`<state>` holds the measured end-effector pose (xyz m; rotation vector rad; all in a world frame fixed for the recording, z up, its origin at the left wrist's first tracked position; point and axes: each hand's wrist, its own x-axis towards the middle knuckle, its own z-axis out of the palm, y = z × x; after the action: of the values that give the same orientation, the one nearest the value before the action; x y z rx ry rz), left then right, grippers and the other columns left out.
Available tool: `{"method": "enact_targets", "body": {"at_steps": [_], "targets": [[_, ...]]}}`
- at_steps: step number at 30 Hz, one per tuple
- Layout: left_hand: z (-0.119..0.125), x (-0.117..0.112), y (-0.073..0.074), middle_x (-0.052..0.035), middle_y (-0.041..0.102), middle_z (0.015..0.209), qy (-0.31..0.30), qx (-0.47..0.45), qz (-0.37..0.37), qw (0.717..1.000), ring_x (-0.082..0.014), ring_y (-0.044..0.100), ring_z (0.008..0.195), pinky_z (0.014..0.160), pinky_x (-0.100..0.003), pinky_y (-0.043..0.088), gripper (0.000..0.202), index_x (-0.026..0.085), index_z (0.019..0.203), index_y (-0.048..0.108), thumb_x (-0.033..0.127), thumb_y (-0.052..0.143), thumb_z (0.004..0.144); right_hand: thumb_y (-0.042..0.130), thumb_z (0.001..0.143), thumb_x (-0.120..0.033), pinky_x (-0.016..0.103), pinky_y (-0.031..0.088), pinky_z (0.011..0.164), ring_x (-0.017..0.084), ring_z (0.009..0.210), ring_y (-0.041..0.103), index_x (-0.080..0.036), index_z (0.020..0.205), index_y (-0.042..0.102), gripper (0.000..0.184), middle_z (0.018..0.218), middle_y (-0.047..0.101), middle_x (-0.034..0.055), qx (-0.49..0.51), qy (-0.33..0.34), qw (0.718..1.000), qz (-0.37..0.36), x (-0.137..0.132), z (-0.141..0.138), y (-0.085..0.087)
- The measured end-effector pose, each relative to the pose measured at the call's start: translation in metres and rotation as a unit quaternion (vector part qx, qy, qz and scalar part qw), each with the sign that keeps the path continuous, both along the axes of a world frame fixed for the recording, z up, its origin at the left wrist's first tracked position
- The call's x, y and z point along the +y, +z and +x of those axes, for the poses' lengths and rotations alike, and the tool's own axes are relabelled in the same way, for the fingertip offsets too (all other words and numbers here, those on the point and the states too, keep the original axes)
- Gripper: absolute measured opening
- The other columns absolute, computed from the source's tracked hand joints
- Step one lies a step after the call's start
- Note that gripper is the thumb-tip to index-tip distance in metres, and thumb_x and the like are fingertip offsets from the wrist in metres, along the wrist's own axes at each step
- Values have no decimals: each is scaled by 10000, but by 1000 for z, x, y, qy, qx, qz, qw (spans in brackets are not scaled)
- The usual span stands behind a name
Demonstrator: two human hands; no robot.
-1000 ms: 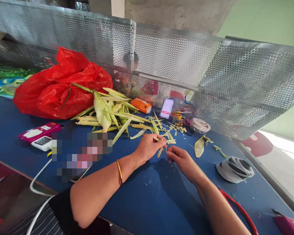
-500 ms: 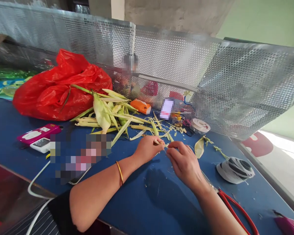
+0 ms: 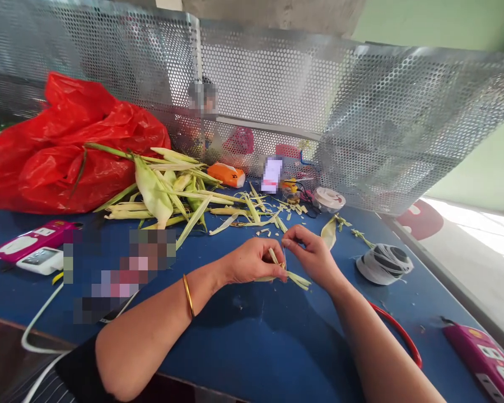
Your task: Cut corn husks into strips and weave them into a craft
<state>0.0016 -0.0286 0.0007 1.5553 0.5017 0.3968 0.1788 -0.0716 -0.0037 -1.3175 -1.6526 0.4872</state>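
My left hand (image 3: 252,262) is closed in a pinch on thin pale green leaf strips (image 3: 292,276) just above the blue table (image 3: 256,347). A gold bangle sits on that wrist. My right hand (image 3: 313,254) is closed too, its fingertips pinching the upper end of the same strips, close beside the left. The strips' loose ends stick out to the right below my right hand. A heap of green and yellow leaves (image 3: 172,193) lies behind my hands, toward the back left.
A red plastic bag (image 3: 63,145) sits at the back left against a perforated metal screen (image 3: 277,89). A spool of white thread (image 3: 384,263) and a round tape roll (image 3: 328,198) lie right. Pink and white devices (image 3: 29,246) lie left, a red cable (image 3: 397,333) right.
Both hands have drawn nearer to me and lower on the table, still pinching the strips. The camera has shifted, so the bag and leaves now sit further left.
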Motion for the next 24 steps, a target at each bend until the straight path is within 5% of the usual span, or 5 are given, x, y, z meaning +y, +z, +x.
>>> {"method": "enact_targets", "body": {"at_steps": [6, 11, 18, 22, 24], "targets": [[-1, 1, 5, -42, 704, 733, 30, -48, 6, 998, -128, 615, 650, 599, -232, 413, 239, 147, 877, 638, 287, 728, 705, 617, 792, -447, 245, 363, 553, 133, 607, 480, -178, 682, 592, 292, 624, 571, -26, 33, 61, 982, -177, 3, 2, -15], [-4, 11, 3, -11, 665, 617, 193, 37, 166, 966, -100, 507, 509, 510, -219, 334, 191, 144, 852, 743, 266, 627, 761, 606, 795, -388, 249, 372, 555, 133, 583, 484, -181, 644, 568, 259, 599, 574, -27, 14, 64, 980, -190, 1, -2, -18], [-4, 18, -2, -29, 724, 719, 317, 88, 301, 895, -144, 598, 612, 595, -233, 385, 177, 181, 826, 760, 226, 599, 768, 505, 882, -287, 255, 385, 576, 144, 610, 497, -212, 688, 547, 212, 640, 558, -20, -75, 62, 990, -101, -11, -20, -1], [-3, 22, -9, -14, 684, 638, 293, 78, 251, 919, -132, 545, 554, 552, -236, 352, 192, 163, 818, 752, 270, 602, 767, 516, 903, -282, 306, 448, 752, 194, 862, 589, -219, 724, 547, 192, 923, 636, 66, -31, 17, 999, 36, -16, -30, 4], [-2, 23, -12, -5, 658, 604, 264, 69, 214, 938, -122, 511, 532, 529, -233, 326, 199, 153, 794, 744, 296, 609, 763, 508, 921, -316, 314, 463, 756, 200, 879, 609, -216, 760, 564, 198, 939, 662, 79, 40, 19, 999, 25, -15, -31, 3]]}}
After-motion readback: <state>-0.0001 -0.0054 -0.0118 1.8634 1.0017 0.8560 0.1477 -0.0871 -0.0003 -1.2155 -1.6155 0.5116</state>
